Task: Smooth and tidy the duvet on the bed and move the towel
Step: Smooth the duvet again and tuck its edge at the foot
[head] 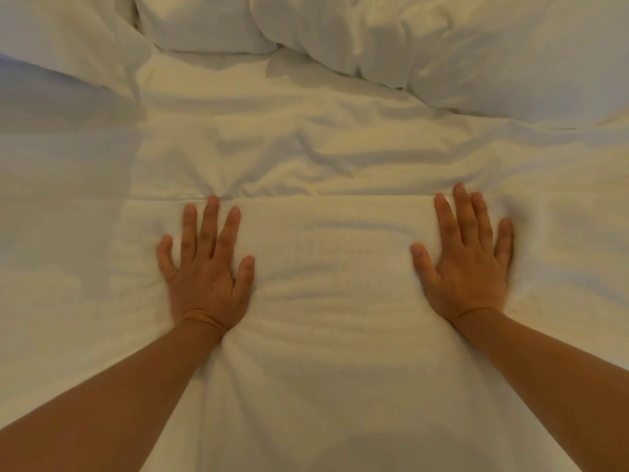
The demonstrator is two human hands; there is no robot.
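Observation:
A white towel [326,260] with a nubbly surface lies spread flat in front of me, its far edge running straight across at mid-frame. My left hand [207,267] presses flat on its left part, fingers straight and spread. Flat on the towel's right part lies my right hand [466,260], fingers also straight. The white duvet [306,148] stretches beyond the towel, creased and rumpled. A thick bunched part of the duvet [476,52] is heaped at the upper right.
A white pillow [204,25] lies at the top centre, and another pillow [61,46] sits at the upper left. Wrinkled white bedding [61,216] extends to the left of the towel.

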